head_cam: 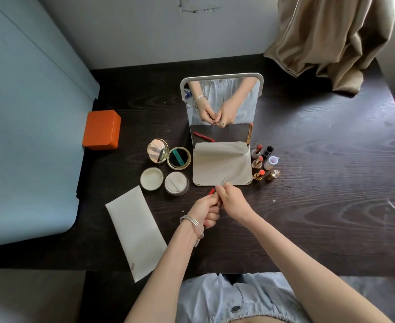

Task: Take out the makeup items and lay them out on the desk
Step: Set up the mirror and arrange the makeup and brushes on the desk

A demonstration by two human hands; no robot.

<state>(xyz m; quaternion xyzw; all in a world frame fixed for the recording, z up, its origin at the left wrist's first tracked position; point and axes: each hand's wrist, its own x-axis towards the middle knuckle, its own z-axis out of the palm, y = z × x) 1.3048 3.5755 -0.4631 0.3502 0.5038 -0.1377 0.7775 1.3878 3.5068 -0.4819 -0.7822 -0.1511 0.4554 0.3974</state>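
Centre of frame, over dark counter [308, 183]: left hand [207, 209] clenched round a red lipstick tube [212, 191], fingers curled tight; right hand [235, 201] pinching the same tube near its tip. Just above — beige pouch [222, 166] against standing mirror [222, 99]. Open lipsticks [258, 160] upright right of pouch; open compact [168, 155] and powder jars [164, 180] left of it.

**Dark desk in a pale corner**

A dark wood-grain desk [320, 183] stands against a white wall [145, 31] marked with faint scuffs. A pale blue panel [28, 113] with rounded corners fills the left side. A beige curtain [327, 38] hangs at the upper right, its hem bunched on the desk. Daylight enters from the right edge, brightening the wood there.
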